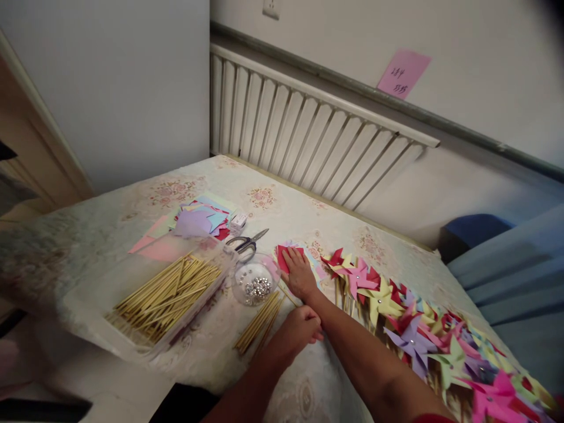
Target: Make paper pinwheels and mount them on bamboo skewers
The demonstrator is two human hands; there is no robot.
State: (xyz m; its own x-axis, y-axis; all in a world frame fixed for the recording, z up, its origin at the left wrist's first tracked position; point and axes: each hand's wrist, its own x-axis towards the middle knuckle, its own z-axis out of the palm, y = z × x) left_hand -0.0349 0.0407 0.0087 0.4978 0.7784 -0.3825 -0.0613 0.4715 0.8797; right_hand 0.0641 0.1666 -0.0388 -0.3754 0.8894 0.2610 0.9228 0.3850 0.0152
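Observation:
My right hand [299,274] lies with its fingers stretched out on a red paper square [286,257], on top of a small stack of coloured paper [315,264]. Below the right wrist, my left hand [301,326] is closed, and a thin wooden stick [288,296] sticks out from it toward the stack. Several loose sticks [259,322] lie on the cloth left of that hand. A round clear dish [238,281] holding small silvery metal pieces [258,289] stands left of the right hand. Finished paper pinwheels [379,301] lie in rows to the right.
At the left, a clear plastic box [152,351] holds many wooden sticks [170,296]. Scissors [247,242], a small white box [238,222] and cut coloured paper [194,223] lie behind it. The flowered tablecloth [262,197] reaches toward a radiator [299,126] along the wall.

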